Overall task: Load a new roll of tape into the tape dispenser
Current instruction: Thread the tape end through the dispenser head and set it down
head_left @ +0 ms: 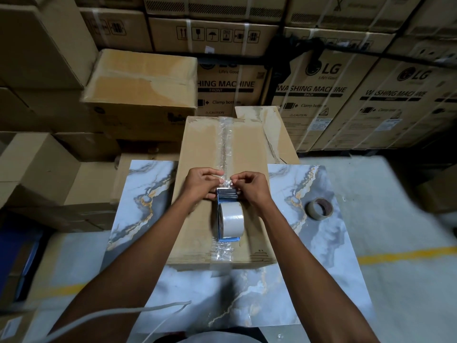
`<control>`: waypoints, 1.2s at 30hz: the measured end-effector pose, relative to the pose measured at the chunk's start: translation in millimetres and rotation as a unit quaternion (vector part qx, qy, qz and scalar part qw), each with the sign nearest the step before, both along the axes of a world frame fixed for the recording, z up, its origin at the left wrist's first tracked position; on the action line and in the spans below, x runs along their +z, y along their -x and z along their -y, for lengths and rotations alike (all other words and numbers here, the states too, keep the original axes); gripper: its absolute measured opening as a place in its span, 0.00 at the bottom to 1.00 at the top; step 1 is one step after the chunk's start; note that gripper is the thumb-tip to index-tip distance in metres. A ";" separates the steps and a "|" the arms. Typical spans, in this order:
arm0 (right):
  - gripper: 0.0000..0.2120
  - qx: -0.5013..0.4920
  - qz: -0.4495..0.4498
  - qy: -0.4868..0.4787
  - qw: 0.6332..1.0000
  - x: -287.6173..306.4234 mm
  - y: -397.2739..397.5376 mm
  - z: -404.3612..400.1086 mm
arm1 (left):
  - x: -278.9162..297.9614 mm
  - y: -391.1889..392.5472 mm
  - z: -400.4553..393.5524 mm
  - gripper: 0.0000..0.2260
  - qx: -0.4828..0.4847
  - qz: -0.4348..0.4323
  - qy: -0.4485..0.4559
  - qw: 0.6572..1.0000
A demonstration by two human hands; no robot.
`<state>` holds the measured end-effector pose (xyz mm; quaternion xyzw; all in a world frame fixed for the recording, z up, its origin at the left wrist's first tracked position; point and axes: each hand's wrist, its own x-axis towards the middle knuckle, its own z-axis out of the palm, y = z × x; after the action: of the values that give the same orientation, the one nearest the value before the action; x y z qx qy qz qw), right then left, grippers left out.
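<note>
Gripping: left hand (201,181) and right hand (249,185) meeting at the front end of the tape dispenser (228,214), fingers of both curled narrow and pinched on the clear free end of tape (226,180) drawn up from it.
Dispenser: blue-bodied, lying lengthwise on top of the cardboard box (197,219), near the middle of the box lid, front end toward the far edge.
New roll: tape roll (232,222), pale and full, seated on edge in the dispenser's rear half, behind both hands.
Box: closed carton resting on the marble-patterned table (321,243), centred between its left and right edges, far end overhanging the table's far edge; crinkled strip of clear tape (225,144) running along the lid seam from the far edge to the near one.
Old roll: nearly spent tape roll (319,208), brown core showing, lying flat near the table's right edge, well apart from the box.
Near edge: white cord (138,311) trailing across the table's near-left corner.
Backdrop: stacked washing machine cartons (321,95) behind the table; one plain brown carton (141,87) at the left, beyond the far edge.
</note>
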<state>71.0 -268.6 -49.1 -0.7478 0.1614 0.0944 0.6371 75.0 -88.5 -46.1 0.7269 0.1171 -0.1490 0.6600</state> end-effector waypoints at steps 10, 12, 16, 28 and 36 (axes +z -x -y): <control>0.03 -0.031 0.007 -0.014 0.999 -2.4 4.5 2.2 | 0.6 -1.3 1.4 0.01 -0.020 -0.007 -0.001 1.000; 0.03 -0.036 -0.003 -0.020 0.999 0.0 5.0 2.4 | -1.0 -2.2 2.1 0.01 -0.014 -0.008 -0.003 1.000; 0.04 -0.027 -0.009 -0.001 1.000 0.9 3.4 2.4 | -4.4 -4.2 3.3 0.03 -0.014 -0.005 -0.017 1.000; 0.08 -0.026 -0.023 0.008 0.999 1.4 2.4 1.7 | -7.7 -4.1 3.2 0.05 0.003 0.001 -0.021 1.000; 0.07 -0.022 -0.018 0.021 0.999 5.0 5.8 1.9 | -6.9 -4.5 2.6 0.05 -0.001 0.001 -0.036 0.999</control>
<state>65.2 -270.5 -44.0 -0.7554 0.1910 0.0900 0.6203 79.5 -91.1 -53.0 0.7503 0.1214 -0.1444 0.6336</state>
